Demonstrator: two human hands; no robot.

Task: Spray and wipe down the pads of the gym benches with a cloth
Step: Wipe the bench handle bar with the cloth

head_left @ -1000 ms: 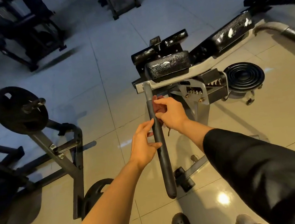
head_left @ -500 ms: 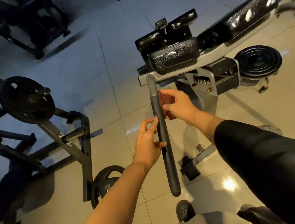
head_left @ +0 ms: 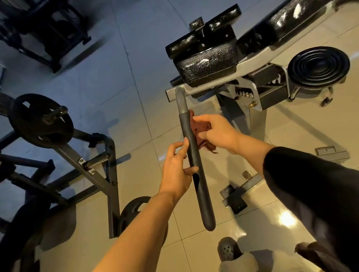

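Note:
A long black padded handle bar (head_left: 201, 192) runs from the machine's grey frame (head_left: 255, 56) down toward me. My left hand (head_left: 176, 168) holds the bar at its middle, thumb over the front and fingers along its left side. My right hand (head_left: 216, 134) grips a dark red cloth (head_left: 199, 128) and presses it against the bar's right side, just above my left hand. Black textured pads (head_left: 208, 66) sit on the frame beyond the bar; a longer pad (head_left: 299, 10) with white foam marks stretches to the upper right.
A plate-loaded rack with a black weight plate (head_left: 41, 120) stands on the left. A stack of black plates (head_left: 319, 67) sits on the right. Another machine (head_left: 42, 23) stands far back left. My dark shoe (head_left: 228, 249) is on the beige tiled floor below the bar.
My right hand with the cloth has slid down the bar from near its top end toward my left hand. The left hand has kept its hold on the bar.

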